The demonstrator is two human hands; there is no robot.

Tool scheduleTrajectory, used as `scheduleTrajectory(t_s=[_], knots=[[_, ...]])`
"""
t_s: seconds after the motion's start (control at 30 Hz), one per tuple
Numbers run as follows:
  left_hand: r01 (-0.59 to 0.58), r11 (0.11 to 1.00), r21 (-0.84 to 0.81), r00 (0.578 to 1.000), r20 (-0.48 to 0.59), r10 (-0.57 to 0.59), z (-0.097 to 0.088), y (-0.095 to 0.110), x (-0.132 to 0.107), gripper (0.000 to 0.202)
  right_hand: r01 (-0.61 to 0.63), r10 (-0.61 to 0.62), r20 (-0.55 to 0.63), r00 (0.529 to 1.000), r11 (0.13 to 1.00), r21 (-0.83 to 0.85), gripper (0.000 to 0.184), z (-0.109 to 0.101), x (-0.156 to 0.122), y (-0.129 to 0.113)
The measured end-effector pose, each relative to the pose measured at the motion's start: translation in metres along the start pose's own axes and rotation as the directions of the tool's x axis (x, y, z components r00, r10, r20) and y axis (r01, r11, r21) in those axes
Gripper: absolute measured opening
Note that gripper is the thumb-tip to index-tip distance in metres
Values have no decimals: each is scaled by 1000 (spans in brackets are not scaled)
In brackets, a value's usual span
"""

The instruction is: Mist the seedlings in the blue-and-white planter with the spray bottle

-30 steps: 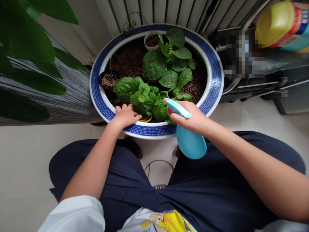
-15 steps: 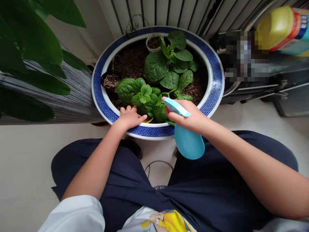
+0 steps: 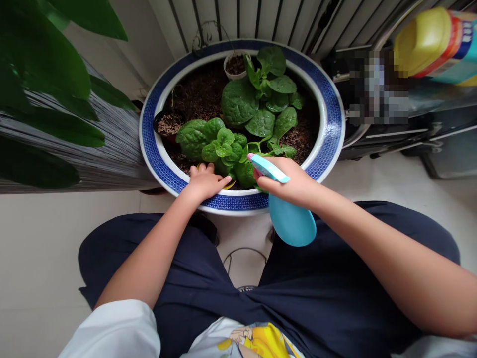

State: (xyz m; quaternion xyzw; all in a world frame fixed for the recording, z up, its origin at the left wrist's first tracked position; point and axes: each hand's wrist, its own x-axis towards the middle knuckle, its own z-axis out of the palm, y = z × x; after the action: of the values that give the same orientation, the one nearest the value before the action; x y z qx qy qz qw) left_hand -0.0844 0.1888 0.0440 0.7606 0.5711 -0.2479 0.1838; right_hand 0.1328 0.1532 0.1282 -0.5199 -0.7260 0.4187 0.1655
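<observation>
A light-blue spray bottle point(image 3: 291, 219) hangs tilted from my right hand point(image 3: 294, 179), whose fingers wrap round its neck below the head. Its pink nozzle points left toward the leafy green plant point(image 3: 224, 144) at the near side of the big pot. My left hand point(image 3: 206, 183) lies over the near rim of the blue-and-white pot point(image 3: 238, 202), fingers spread, fingertips at the low leaves. By its thumb is a yellow leaf point(image 3: 230, 185). Behind, a larger-leaved plant point(image 3: 241, 102) grows from dark soil point(image 3: 203, 97), with water drops on its leaves.
A small white pot point(image 3: 235, 67) and a small dark pot point(image 3: 169, 124) sit inside the big pot. Broad leaves point(image 3: 44, 64) overhang at left. At right are a yellow-and-blue container point(image 3: 428, 44) and metal tubing. A ribbed white panel point(image 3: 246, 20) stands behind.
My left hand has shifted slightly right along the rim. The spray bottle's head has dipped a little and moved slightly left. The camera view has also shifted a bit.
</observation>
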Motion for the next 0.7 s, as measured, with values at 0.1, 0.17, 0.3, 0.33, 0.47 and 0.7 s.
scheduleTrajectory(t_s=[0.1,0.17,0.3,0.33,0.47,0.7], knots=[[-20,1000,-23,999,47,21,1,1,2,63,-1,1,0,1000,1000,-2,7,0,-1,0],[-35,998,-43,997,66,38,1,2,2,64,-2,3,-7,1000,1000,6,8,0,-1,1],[-4,998,-55,999,50,7,0,4,2,67,-7,7,-8,1000,1000,-5,8,0,-1,1],[0,999,-53,998,58,3,-1,4,2,68,-8,8,-7,1000,1000,-13,8,0,-1,1],[-13,999,-49,997,74,16,-3,4,2,74,-12,11,-4,1000,1000,-29,8,0,-1,0],[-24,997,-68,999,46,27,-2,2,2,74,-16,16,4,1000,999,-32,6,-1,-1,0]])
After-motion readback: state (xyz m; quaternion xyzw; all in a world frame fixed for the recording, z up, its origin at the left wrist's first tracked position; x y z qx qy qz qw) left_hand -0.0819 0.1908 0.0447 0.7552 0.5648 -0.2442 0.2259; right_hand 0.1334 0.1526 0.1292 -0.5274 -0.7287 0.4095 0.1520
